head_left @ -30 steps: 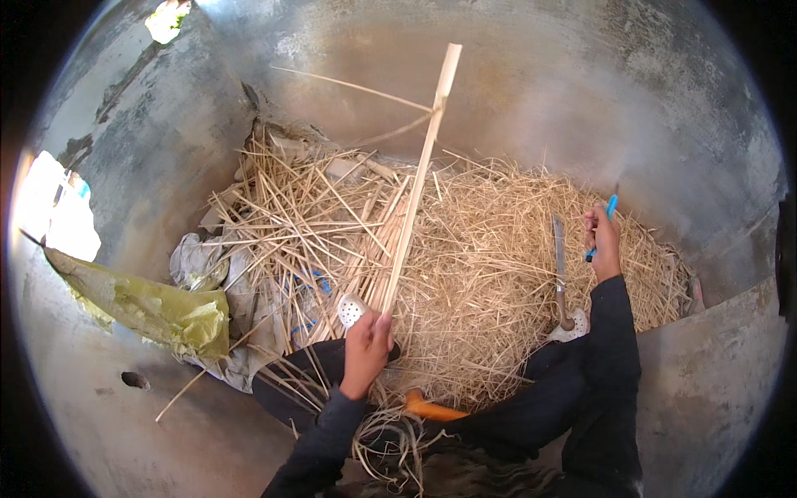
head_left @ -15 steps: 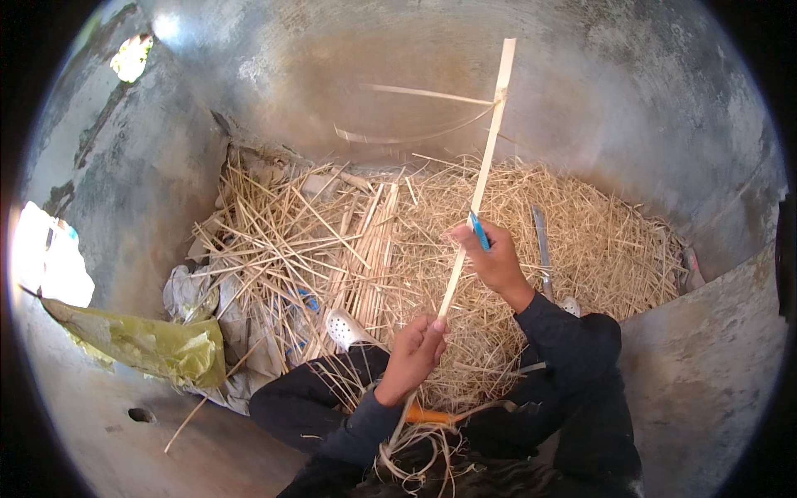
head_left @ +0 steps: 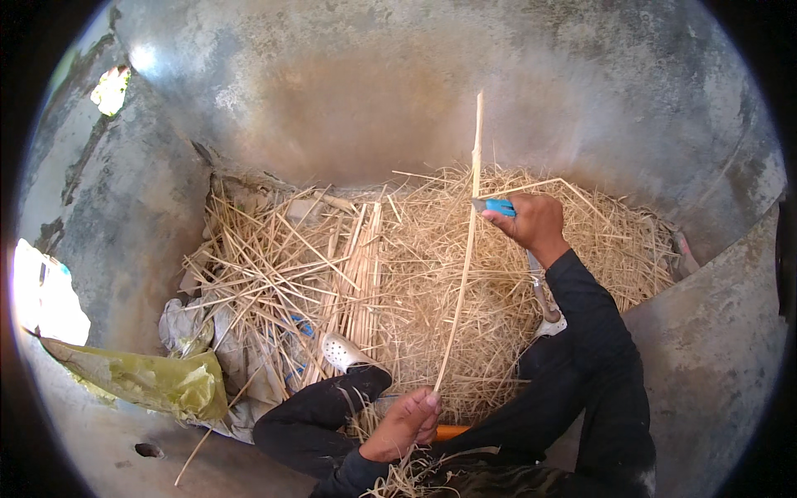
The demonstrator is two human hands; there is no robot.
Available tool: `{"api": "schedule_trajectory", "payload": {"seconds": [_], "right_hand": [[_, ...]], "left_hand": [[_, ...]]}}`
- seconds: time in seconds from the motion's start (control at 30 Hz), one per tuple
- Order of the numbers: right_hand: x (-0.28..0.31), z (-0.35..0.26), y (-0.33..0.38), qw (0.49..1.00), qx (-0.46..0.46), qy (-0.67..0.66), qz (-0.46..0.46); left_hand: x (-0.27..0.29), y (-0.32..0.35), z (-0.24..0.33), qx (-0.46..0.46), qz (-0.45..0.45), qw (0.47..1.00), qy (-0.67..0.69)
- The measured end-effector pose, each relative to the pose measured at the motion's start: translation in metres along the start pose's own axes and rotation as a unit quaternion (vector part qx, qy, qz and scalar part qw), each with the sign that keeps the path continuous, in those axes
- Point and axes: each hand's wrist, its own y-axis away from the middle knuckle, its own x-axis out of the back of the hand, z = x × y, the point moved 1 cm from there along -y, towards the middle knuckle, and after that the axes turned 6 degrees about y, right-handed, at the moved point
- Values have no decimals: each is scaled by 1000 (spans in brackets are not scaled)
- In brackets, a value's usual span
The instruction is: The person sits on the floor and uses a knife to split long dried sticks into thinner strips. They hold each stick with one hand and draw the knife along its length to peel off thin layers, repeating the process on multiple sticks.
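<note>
Bamboo strip [head_left: 465, 249] near-upright, left hand [head_left: 404, 425] gripping lower end.

The near left hand [head_left: 404, 425] pinches the low end of a long strip [head_left: 465, 266], and the right hand [head_left: 535, 222], closed on a blue-handled knife [head_left: 496, 205], meets it farther up; the strip runs between them as a thin bar across the middle. Under both lies a straw heap [head_left: 432, 282] that fills the floor from the left stick pile [head_left: 274, 266] to the right wall [head_left: 706, 349]. The person's legs and white shoe [head_left: 342, 352] block the near side. Bare wall [head_left: 374, 108] closes the far side, with open air above the heap. A yellow sack [head_left: 158, 383] crowds the near left.
</note>
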Motion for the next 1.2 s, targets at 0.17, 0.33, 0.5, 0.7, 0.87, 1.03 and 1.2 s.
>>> {"api": "schedule_trajectory", "payload": {"seconds": [0.17,0.33,0.5,0.7,0.87,1.03,1.2], "right_hand": [[-24,10,16,997,43,51,-26],[-38,9,18,995,63,46,-59],[-36,-16,37,964,-48,-130,-226],[-41,-38,47,956,-61,-138,-251],[-58,-11,50,979,43,6,-197],[-69,-2,50,972,78,64,-211],[-87,13,51,948,112,84,-287]], "left_hand": [[-6,0,-18,0,23,999,47],[-11,1,-24,7,45,998,47],[0,7,-28,32,23,996,82],[-8,9,-36,60,17,998,29],[-9,8,-40,40,56,992,107],[-9,4,-38,54,43,991,113],[-8,-3,-47,60,35,987,145]]}}
